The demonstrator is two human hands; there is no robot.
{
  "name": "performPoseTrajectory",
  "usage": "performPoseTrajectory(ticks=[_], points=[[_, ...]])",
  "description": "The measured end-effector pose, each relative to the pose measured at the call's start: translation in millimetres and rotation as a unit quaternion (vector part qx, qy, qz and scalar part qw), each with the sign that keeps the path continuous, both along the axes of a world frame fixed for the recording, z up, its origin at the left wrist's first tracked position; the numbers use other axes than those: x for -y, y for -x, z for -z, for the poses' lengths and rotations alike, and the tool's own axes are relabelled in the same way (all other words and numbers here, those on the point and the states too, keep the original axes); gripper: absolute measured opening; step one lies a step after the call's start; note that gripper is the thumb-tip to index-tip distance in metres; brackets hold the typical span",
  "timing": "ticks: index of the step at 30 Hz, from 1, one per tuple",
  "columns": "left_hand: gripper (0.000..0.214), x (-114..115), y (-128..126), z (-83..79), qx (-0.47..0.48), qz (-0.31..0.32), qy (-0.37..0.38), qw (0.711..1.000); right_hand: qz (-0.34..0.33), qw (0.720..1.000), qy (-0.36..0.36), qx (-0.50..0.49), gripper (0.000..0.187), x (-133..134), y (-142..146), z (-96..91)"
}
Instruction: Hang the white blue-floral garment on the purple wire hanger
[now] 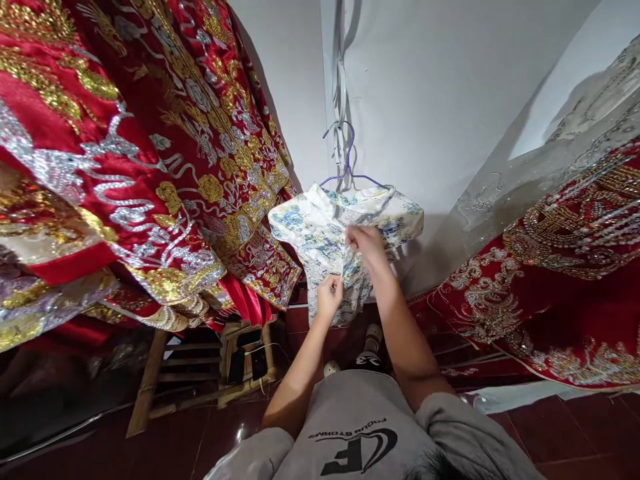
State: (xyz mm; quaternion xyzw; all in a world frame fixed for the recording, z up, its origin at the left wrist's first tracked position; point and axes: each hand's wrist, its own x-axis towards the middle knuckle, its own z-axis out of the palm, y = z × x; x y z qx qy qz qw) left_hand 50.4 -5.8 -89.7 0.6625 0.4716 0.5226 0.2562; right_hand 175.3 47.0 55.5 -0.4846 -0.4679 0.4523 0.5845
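A white shirt (313, 230) with a blue and yellow floral print hangs in front of me on a purple hanger (349, 160). My left hand (331, 293) pinches the front edge of the shirt low on its opening. Higher up, my right hand (366, 241) is curled closed at the shirt front, just below the collar. What lies between the right fingers is hidden, and I cannot make out any button.
Red gowns with gold and silver embroidery (210, 187) hang close on the left. Another beaded red gown (545, 293) hangs at right. A bamboo chair (155, 380) with dark phone-like objects stands lower left. White straps (340, 87) run up the wall.
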Motion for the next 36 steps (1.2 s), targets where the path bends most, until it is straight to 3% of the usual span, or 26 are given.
performPoseTrajectory(ticks=[4,7,9,13,16,19,21,23,25,26,28,30,33,36], points=[[0.031,-4.7,-3.9,-1.3,-0.026,0.040,0.004,0.999,0.025,0.998,-0.053,0.022,0.030,-27.3,-7.1,-53.7],[0.030,-15.0,2.4,-20.8,-0.045,0.077,0.006,0.996,0.025,0.997,-0.064,0.024,0.028,-22.3,-7.7,-64.4],[0.023,-27.3,8.0,-51.0,-0.034,0.089,-0.015,0.995,0.006,0.997,-0.071,0.033,0.029,-11.4,-6.6,-62.4],[0.029,-58.4,10.4,-138.6,0.022,0.033,-0.153,0.987,-0.022,0.990,-0.110,0.089,0.031,7.4,-6.5,-62.9],[0.024,-73.7,3.9,-192.5,-0.072,0.058,-0.212,0.973,-0.019,0.984,-0.134,0.119,0.029,5.4,-10.9,-65.0],[0.025,-78.0,4.6,-219.0,-0.109,0.056,-0.243,0.962,0.011,0.981,-0.117,0.156,0.028,-5.0,-16.4,-47.1],[0.025,-81.6,18.9,-224.3,-0.068,0.000,-0.257,0.964,0.021,0.978,-0.072,0.195,0.030,-7.5,-18.2,-21.3],[0.023,-89.9,46.3,-220.4,0.010,-0.085,-0.266,0.960,0.009,0.977,-0.016,0.211,0.033,-2.6,-17.9,8.9],[0.023,-100.2,79.7,-205.0,0.113,-0.160,-0.245,0.949,-0.023,0.982,0.019,0.189,0.035,7.4,-17.0,34.6],[0.023,-104.0,94.7,-192.5,0.175,-0.180,-0.213,0.944,-0.049,0.983,0.024,0.174,0.034,12.6,-16.9,43.7],[0.031,-105.0,113.6,-159.2,0.309,-0.161,-0.067,0.935,-0.100,0.983,0.026,0.150,0.033,20.5,-18.1,53.1],[0.038,-96.0,112.9,-120.6,0.337,-0.143,-0.004,0.931,-0.128,0.982,0.028,0.138,0.031,23.2,-21.2,53.8],[0.039,-72.8,84.9,-72.5,0.408,-0.108,0.095,0.901,-0.156,0.974,0.046,0.156,0.031,22.1,-28.5,51.3],[0.039,-52.4,52.8,-56.6,0.416,-0.099,0.108,0.898,-0.214,0.947,0.071,0.227,0.033,24.0,-35.9,53.9]])
